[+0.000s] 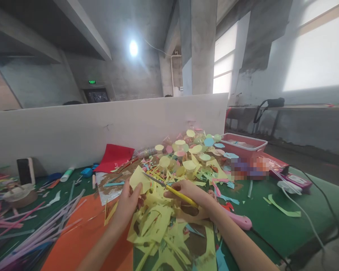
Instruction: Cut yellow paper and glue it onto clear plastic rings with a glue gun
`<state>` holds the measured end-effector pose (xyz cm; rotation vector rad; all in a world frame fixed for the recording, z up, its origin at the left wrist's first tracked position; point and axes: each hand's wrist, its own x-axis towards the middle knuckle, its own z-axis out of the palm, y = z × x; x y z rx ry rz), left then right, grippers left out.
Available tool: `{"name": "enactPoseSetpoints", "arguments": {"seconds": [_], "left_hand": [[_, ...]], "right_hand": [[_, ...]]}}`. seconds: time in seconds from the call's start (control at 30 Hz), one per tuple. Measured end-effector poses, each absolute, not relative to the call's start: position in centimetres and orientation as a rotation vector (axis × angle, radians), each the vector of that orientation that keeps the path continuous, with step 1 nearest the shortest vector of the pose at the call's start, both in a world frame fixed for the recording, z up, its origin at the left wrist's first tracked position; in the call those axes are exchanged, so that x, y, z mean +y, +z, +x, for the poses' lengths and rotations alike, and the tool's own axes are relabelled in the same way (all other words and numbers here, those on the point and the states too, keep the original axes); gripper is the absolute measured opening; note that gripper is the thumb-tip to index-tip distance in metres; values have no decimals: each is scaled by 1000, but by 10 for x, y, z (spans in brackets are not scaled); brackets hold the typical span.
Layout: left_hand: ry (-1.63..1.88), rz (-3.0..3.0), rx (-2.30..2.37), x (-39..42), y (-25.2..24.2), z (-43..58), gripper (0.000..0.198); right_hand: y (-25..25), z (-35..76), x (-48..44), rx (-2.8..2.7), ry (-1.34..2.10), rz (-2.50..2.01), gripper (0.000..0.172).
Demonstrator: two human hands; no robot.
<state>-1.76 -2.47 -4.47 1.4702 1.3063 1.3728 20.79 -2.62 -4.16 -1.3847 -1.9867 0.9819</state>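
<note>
My left hand (130,195) pinches a pale yellow paper piece (140,179) between thumb and fingers, above the heap of scraps. My right hand (186,194) is closed on yellow-handled scissors (179,194), whose blades point left and reach the right edge of that paper. Below both hands lie many yellow paper scraps (156,216), some with cut-out holes. Behind them stands a cluster of small pieces topped with yellow, blue and pink paper rounds (164,162).
A pink glue gun (240,220) with a black cord lies right of my right forearm. A pink basket (244,146) stands at the back right. Orange sheets (96,241), plastic straws (56,222) and a phone (25,171) are on the left, before a white board (73,131).
</note>
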Motion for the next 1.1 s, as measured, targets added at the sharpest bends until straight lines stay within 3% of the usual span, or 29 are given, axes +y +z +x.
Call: {"name": "enactPoseSetpoints", "arguments": {"seconds": [0.27,0.57,0.7,1.1], "left_hand": [[1513,1266,1259,-28,-40,-14,35],[1440,1374,1243,-32,-33,-14,41],[1392,1435,1241,-29,-34,-17,51],[1356,1316,1241,-36,-29,-13,54]], "right_hand": [[-38,208,-30,-1982,947,-1389,48],[-29,208,-41,-2071,1189,-1311,45],[-31,209,-38,-2066,1197,-1299,45],[-33,206,-38,-2045,1106,-1308,44]]}}
